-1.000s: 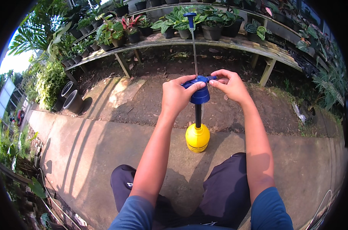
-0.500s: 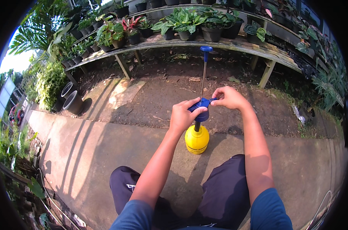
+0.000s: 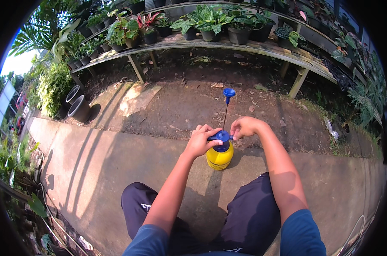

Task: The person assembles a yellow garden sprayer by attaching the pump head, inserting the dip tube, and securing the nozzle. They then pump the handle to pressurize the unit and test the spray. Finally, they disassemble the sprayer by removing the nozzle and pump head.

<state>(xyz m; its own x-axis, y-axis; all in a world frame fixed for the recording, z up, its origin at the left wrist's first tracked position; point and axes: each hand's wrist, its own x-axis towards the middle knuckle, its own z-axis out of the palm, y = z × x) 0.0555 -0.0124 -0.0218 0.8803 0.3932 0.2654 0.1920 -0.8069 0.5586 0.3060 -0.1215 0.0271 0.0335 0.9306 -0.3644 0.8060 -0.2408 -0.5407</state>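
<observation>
A yellow pressure sprayer bottle (image 3: pixel 219 161) stands upright on the concrete between my knees. Its blue pump head (image 3: pixel 222 146) now sits at the bottle's neck; whether it is threaded on, I cannot tell. From the head's top rises a thin metal rod with a blue plunger knob (image 3: pixel 229 92), pulled up high. My left hand (image 3: pixel 198 142) is closed around the left side of the head, thumb across its front. At the right side, my right hand (image 3: pixel 246 127) pinches the small blue nozzle (image 3: pixel 231 137) with its fingertips.
A wooden bench (image 3: pixel 189 44) with several potted plants runs across the far side. Two dark empty pots (image 3: pixel 80 109) stand at the left beside a leafy shrub (image 3: pixel 53 91). Bare soil lies between the bench and the concrete slab (image 3: pixel 116 162). A hose (image 3: pixel 354 232) curls at the lower right.
Both hands have lowered the blue pump head onto the yellow bottle. The dark tube below the head has gone down inside, out of sight. The plunger knob came down with it.
</observation>
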